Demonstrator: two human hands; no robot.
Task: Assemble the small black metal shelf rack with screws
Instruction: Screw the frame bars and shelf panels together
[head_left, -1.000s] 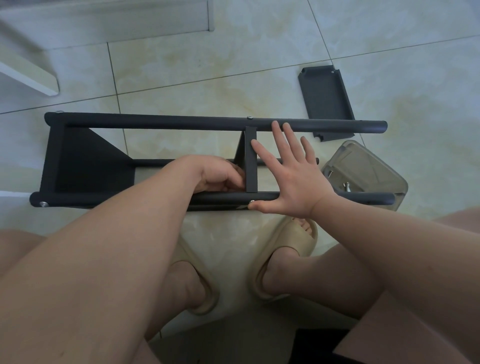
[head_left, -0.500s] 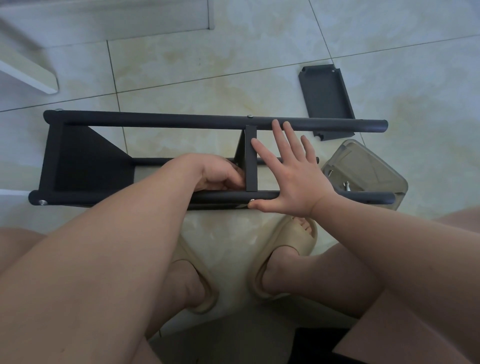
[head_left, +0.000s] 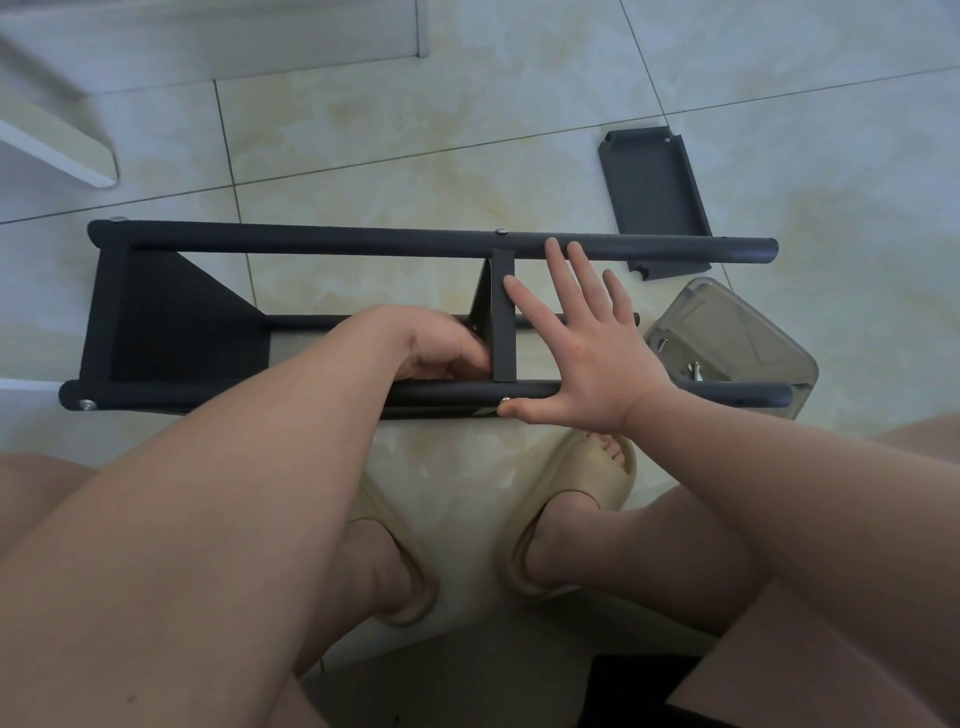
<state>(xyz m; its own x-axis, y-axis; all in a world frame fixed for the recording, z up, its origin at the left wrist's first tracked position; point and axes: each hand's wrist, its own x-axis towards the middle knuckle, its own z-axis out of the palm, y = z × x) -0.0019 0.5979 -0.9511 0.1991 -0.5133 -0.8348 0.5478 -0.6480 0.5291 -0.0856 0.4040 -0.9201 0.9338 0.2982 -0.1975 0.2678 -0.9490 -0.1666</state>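
The rack (head_left: 363, 243) lies on its side on the tiled floor (head_left: 363, 130). Left hand (head_left: 436, 345): grip curled against the middle shelf (head_left: 503, 322); contents cannot be told. Right hand (head_left: 587, 353): grip open, fingers spread, thumb touching a screw (head_left: 504, 399) on the near tube (head_left: 441, 391).

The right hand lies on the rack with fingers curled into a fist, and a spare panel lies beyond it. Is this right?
No: the head view shows the right hand on the rack with fingers straight and spread. The spare panel does lie beyond it.
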